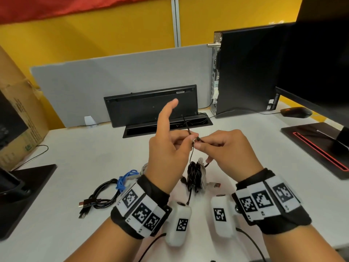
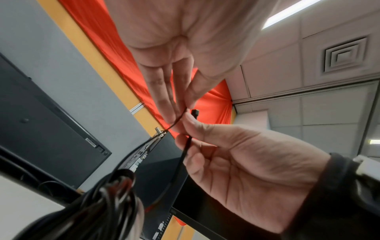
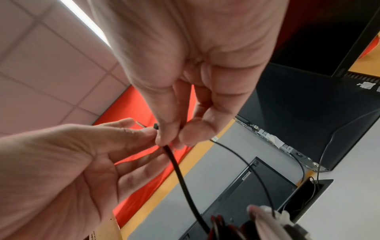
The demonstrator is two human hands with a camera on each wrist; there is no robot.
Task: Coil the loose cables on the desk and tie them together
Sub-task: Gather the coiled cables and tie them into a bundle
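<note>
A thin black zip tie (image 1: 191,154) runs up from a coiled bundle of black and white cables (image 1: 195,174) that sits on the white desk (image 1: 75,163) below my hands. My left hand (image 1: 186,140) pinches the tie's thin tail, with the index finger pointing up. My right hand (image 1: 203,143) pinches the tie's head end right beside it. In the left wrist view the strap (image 2: 185,155) passes between both hands' fingertips above the bundle (image 2: 102,203). The right wrist view shows the strap (image 3: 179,172) dropping to the bundle (image 3: 226,230).
A coiled black USB cable (image 1: 102,197) and a blue cable (image 1: 126,178) lie left of the bundle. A keyboard (image 1: 151,104) leans on the grey divider behind a cable slot (image 1: 166,127). A PC tower (image 1: 249,69), mouse (image 1: 295,112) and monitor stand (image 1: 317,146) are on the right, a cardboard box (image 1: 20,118) on the left.
</note>
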